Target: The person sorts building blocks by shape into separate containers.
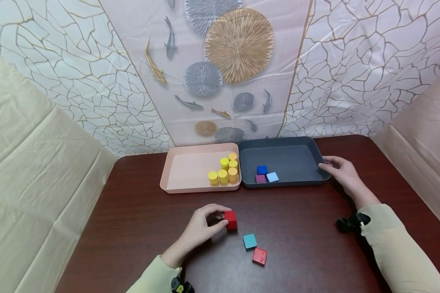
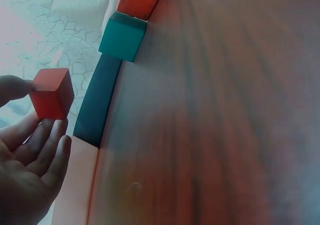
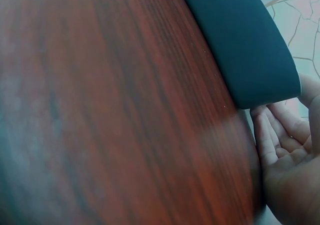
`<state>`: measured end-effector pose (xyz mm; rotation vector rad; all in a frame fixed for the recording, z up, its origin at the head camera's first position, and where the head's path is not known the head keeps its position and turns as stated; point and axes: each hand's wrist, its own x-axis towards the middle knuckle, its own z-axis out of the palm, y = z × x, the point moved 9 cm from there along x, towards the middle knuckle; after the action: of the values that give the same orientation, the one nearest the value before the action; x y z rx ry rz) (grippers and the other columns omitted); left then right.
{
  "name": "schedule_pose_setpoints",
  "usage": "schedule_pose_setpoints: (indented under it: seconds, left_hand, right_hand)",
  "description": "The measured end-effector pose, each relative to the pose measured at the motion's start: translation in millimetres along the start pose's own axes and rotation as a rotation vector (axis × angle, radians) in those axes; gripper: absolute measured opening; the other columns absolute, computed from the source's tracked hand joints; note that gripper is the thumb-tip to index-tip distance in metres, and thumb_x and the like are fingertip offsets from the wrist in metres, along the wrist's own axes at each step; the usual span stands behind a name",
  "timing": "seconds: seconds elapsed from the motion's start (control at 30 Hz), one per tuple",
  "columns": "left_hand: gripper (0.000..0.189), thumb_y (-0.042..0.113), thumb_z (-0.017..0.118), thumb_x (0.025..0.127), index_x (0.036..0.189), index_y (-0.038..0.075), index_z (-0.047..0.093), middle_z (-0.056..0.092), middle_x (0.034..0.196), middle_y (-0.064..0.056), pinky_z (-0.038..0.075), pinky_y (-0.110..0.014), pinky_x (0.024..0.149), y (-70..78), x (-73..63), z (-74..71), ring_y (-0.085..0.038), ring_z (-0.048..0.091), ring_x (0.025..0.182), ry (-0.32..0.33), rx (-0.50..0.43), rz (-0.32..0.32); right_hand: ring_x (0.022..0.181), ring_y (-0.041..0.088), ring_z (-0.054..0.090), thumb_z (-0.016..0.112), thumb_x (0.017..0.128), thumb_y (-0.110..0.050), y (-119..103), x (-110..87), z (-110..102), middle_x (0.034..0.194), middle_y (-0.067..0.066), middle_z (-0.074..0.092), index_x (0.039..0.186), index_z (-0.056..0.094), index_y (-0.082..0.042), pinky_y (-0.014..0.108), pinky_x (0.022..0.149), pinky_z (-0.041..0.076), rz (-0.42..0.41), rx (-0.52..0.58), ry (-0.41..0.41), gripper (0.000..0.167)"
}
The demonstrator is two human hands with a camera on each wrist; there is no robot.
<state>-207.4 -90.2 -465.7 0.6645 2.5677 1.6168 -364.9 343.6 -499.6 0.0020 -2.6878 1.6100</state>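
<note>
My left hand [image 1: 201, 224] pinches a red cube [image 1: 230, 220] between thumb and fingers, in front of the trays; in the left wrist view the cube [image 2: 52, 94] sits between thumb and fingertips. A teal cube [image 1: 249, 241] and another red cube [image 1: 259, 256] lie on the table to its right and nearer to me. My right hand [image 1: 342, 173] holds the right end of a dark tray [image 1: 289, 152], thumb over the rim and fingers against the outside. Toward the tray's front left lie a blue cube [image 1: 262, 169], a purple cube [image 1: 260, 178] and a light blue cube [image 1: 272, 177].
Left of the dark tray, side by side with it, stands a pink tray [image 1: 187, 167]. Several yellow cylinders [image 1: 223, 177] stand at its right end. Both trays are near the far edge of the brown table [image 1: 132, 228], before a patterned cloth [image 1: 220, 110].
</note>
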Motion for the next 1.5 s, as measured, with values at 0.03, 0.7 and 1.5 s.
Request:
schedule_pose_setpoints:
  seconds: [0.03, 0.7, 1.5]
  left_hand:
    - [0.026, 0.007, 0.078, 0.095, 0.121, 0.008, 0.078, 0.078, 0.115, -0.011, 0.063, -0.035, 0.09, 0.2, 1.0, -0.4, -0.021, 0.073, 0.094, 0.008, -0.002, -0.001]
    - [0.031, 0.007, 0.079, 0.094, 0.126, 0.006, 0.077, 0.076, 0.122, -0.014, 0.063, -0.044, 0.097, 4.7, 37.7, -2.3, -0.029, 0.074, 0.101, 0.05, -0.065, -0.057]
    - [0.037, 0.003, 0.08, 0.093, 0.129, 0.0, 0.074, 0.074, 0.13, -0.021, 0.06, -0.046, 0.102, 3.3, 70.9, 14.6, -0.039, 0.074, 0.11, 0.068, -0.188, -0.045]
  right_hand:
    - [0.085, -0.015, 0.055, 0.066, 0.106, -0.027, -0.1, 0.0, -0.1, 0.095, -0.033, 0.055, 0.15, 0.05, 0.012, 0.008, 0.073, 0.05, 0.0, 0.0, -0.001, 0.061]
    - [0.085, -0.015, 0.055, 0.065, 0.107, -0.029, -0.2, -0.7, -0.1, 0.095, -0.034, 0.055, 0.15, 0.05, 0.012, 0.008, 0.073, 0.05, 0.009, -0.002, -0.007, 0.062]
    - [0.087, -0.016, 0.054, 0.066, 0.106, -0.029, -1.3, -0.8, -0.8, 0.094, -0.034, 0.055, 0.149, 0.051, 0.012, 0.007, 0.073, 0.049, 0.004, -0.002, 0.002, 0.062]
